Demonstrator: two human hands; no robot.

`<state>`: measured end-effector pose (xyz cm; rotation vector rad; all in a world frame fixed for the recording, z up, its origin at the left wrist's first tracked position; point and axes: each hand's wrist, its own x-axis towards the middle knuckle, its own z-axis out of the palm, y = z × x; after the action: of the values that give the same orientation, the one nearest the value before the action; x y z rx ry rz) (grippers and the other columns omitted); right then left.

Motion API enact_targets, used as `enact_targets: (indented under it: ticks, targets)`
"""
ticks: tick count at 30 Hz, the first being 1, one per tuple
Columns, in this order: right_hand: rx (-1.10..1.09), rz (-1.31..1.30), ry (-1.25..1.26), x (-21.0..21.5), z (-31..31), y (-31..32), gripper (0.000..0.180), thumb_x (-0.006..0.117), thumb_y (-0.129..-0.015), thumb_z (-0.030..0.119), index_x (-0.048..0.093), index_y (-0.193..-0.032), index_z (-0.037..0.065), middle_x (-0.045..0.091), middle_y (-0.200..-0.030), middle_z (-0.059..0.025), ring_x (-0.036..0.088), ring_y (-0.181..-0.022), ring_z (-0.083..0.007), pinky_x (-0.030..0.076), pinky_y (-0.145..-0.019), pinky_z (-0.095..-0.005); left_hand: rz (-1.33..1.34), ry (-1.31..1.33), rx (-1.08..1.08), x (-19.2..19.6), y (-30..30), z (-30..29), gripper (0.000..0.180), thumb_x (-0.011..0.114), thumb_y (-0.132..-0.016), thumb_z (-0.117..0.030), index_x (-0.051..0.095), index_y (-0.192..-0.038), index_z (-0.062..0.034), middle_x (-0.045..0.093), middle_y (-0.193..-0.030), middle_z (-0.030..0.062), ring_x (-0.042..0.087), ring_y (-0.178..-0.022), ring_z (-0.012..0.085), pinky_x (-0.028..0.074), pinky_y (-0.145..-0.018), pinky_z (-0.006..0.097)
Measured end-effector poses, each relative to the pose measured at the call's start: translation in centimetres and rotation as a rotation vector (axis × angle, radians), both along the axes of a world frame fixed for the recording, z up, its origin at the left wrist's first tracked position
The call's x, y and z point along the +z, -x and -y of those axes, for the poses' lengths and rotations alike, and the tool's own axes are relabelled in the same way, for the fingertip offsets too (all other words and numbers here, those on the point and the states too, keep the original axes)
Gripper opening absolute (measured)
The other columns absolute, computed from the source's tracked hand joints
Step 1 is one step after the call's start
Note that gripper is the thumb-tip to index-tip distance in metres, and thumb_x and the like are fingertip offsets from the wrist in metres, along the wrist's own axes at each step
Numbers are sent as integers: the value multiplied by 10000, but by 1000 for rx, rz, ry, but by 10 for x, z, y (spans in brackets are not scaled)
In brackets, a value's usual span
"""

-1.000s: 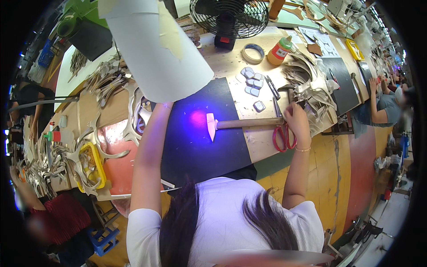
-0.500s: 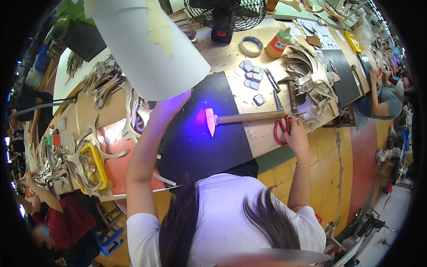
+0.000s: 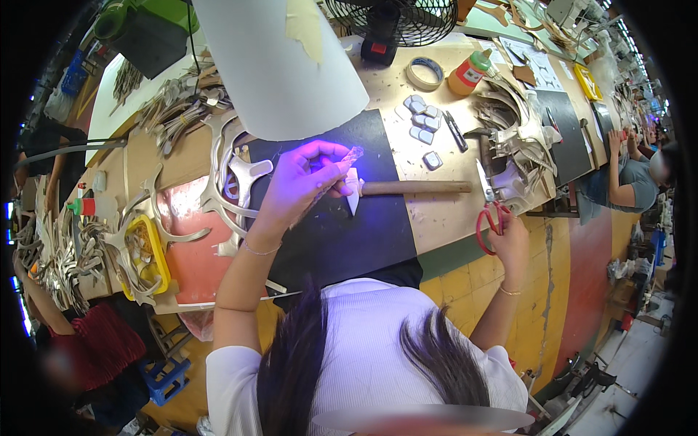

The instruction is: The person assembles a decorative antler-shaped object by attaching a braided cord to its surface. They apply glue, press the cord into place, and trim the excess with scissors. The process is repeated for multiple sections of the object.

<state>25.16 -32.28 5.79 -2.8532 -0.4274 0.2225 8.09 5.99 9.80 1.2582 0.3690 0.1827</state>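
Right now I am watching the left hand [image 3: 302, 182] hovering at the centre of the frame, its fingers pinching a thin, clear strip [image 3: 340, 164] lit violet, raised over the black mat [image 3: 349, 218]. The strip's upper tip is sitting just beside the white head of the hammer [image 3: 407, 189], whose wooden handle is lying across the mat's right edge and out onto the tan worktop [image 3: 436, 218].

Toward the right of the frame, the right hand [image 3: 509, 236] is closing around the red handles of the scissors [image 3: 488, 214] at the near edge of the worktop, the blades pointing up the frame past the hammer's handle end.

Above the left hand, a large white lamp shade [image 3: 280, 65] is crowding the upper centre, its lower rim hanging close over the far edge of the mat. To the left, pale cut-out pieces [image 3: 233, 174] are overlapping the mat's left edge, and a yellow tray [image 3: 149, 254] is sitting near the worktop's front edge. Small grey pads [image 3: 422, 123] are lying upper right of the mat, near a tape roll [image 3: 424, 73] and an orange bottle [image 3: 469, 73].

Open room is showing mostly on the lower half of the mat, between the two forearms.
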Motion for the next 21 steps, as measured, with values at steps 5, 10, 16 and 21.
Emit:
enact_targets:
  ticks: [5,10,16,21]
  targets:
    - [-57,-5,-467,18,1,1,436,752,-759,99,586,-1151,8,629,-931,-70,626,-800,-177,514,-684,-313,56,103,20,-5,0,11,246,686,-919,-113,603,-1114,12,681,-850,102,722,-763,215,598,-703,308]
    - [-61,-675,-1308,-21,-82,58,616,831,-792,316,496,-1233,46,506,-914,9,508,-752,-95,464,-679,-245,31,169,36,-11,-10,28,211,699,-916,-102,591,-1075,-14,679,-907,79,714,-787,182,586,-684,283]
    - [369,-1014,-1083,-21,-153,106,1004,706,-684,772,448,-1308,29,499,-992,-1,489,-811,-65,432,-728,-199,52,145,97,-8,-2,30,228,723,-906,-135,600,-1078,-52,660,-918,25,646,-780,95,564,-618,253]
    - [356,-933,-1142,-11,-171,107,825,748,-730,701,549,-1131,8,495,-821,16,468,-738,-85,417,-681,-248,66,115,124,-8,0,30,238,723,-909,-154,607,-1095,-60,658,-936,14,629,-808,70,545,-598,223]
